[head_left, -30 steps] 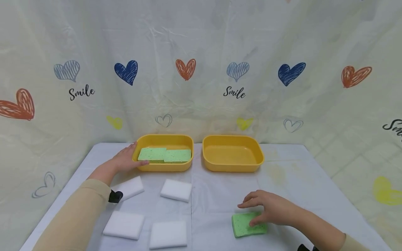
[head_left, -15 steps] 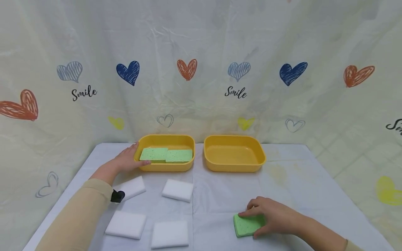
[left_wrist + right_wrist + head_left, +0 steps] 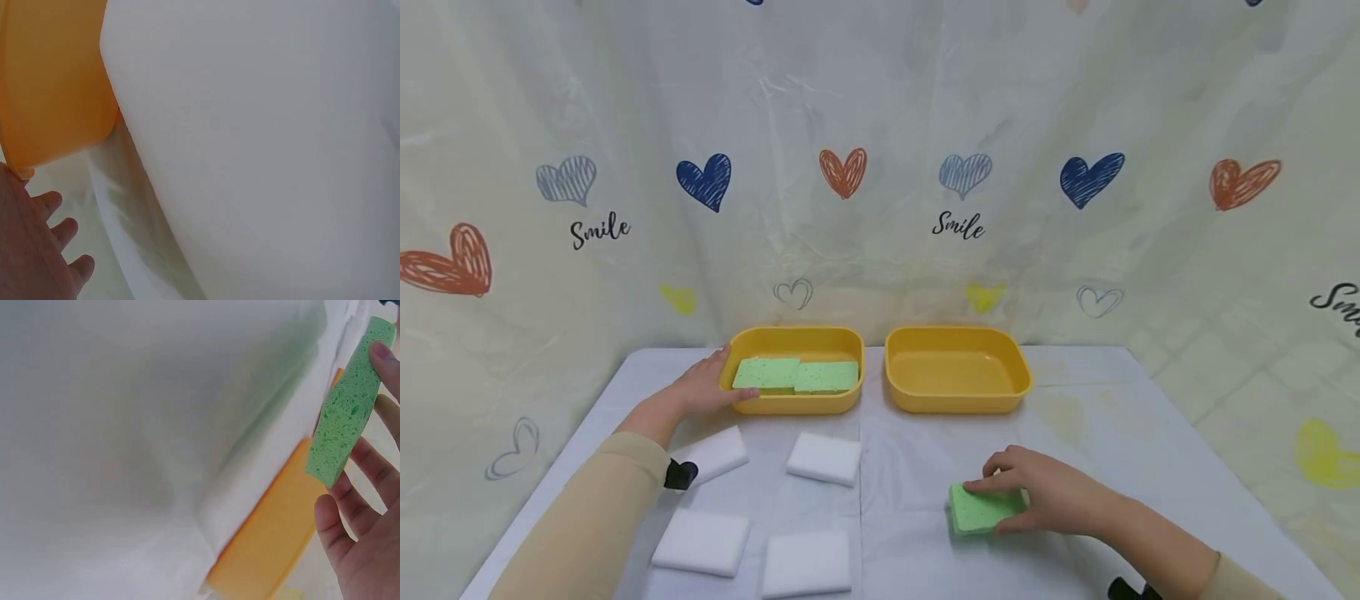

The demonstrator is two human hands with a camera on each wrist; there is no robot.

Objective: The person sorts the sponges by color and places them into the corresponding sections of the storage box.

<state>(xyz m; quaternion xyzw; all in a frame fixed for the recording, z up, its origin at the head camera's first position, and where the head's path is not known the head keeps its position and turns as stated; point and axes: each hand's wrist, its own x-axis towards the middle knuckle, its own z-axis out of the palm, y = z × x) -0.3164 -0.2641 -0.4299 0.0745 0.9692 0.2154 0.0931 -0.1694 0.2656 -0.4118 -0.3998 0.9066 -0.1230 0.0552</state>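
Observation:
In the head view, my left hand holds the left end of a yellow plastic bin, its thumb across the front rim and its fingers along the outer side. Two green sponges lie side by side in that bin. The left wrist view shows the fingers spread beside the bin wall. At the right, my right hand grips a third green sponge between thumb and fingers, close over the table. The right wrist view shows this porous sponge edge-on, lifted off the cloth.
A second yellow bin stands to the right with nothing in it. Several white sponge pads, among them one near the front and one behind it, lie left of the cloth's centre crease. A printed curtain hangs behind the table.
My right hand has closed its fingers and thumb on the green sponge and raised it slightly, away from me and to the left. My left hand stays at the left bin.

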